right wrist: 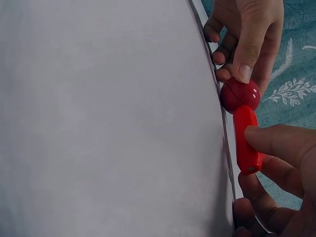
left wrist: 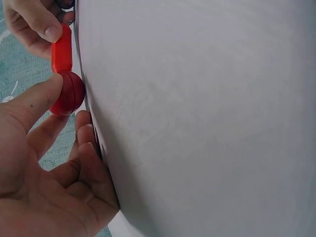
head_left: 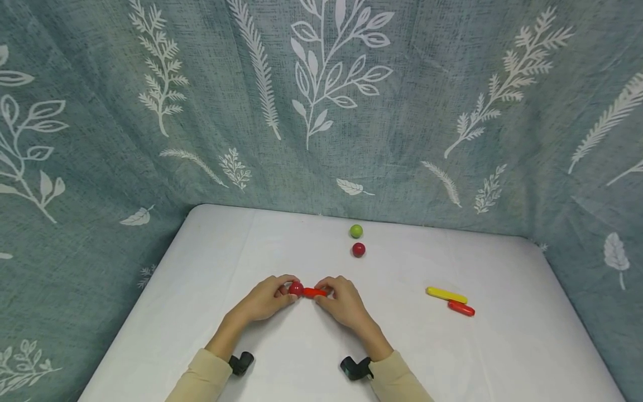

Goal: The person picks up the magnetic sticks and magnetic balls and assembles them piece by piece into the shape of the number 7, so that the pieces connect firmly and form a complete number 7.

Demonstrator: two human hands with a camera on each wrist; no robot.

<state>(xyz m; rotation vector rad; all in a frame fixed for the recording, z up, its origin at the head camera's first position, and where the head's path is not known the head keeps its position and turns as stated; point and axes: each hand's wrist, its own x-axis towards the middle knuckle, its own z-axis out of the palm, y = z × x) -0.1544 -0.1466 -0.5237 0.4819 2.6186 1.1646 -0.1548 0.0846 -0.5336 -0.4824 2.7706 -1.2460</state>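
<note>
My left hand [head_left: 268, 298] pinches a dark red ball [head_left: 296, 288] between thumb and fingers. A short, bright red stick [head_left: 313, 292] is held by my right hand [head_left: 345, 304], thumb on one side and fingers on the other. One end of the stick meets the ball, so the two form a line between my hands. In the left wrist view a seam runs round the ball [left wrist: 68, 94]. Ridges show along the stick [right wrist: 247, 143] in the right wrist view, and its far end lies against the ball.
Beyond my hands, a second red ball [head_left: 359, 249] lies on the white table [head_left: 281, 240] with a green ball [head_left: 356, 230] behind it. To the right, a longer yellow stick [head_left: 446, 295] lies beside another red stick [head_left: 461, 308]. A patterned curtain [head_left: 211, 84] hangs behind the table.
</note>
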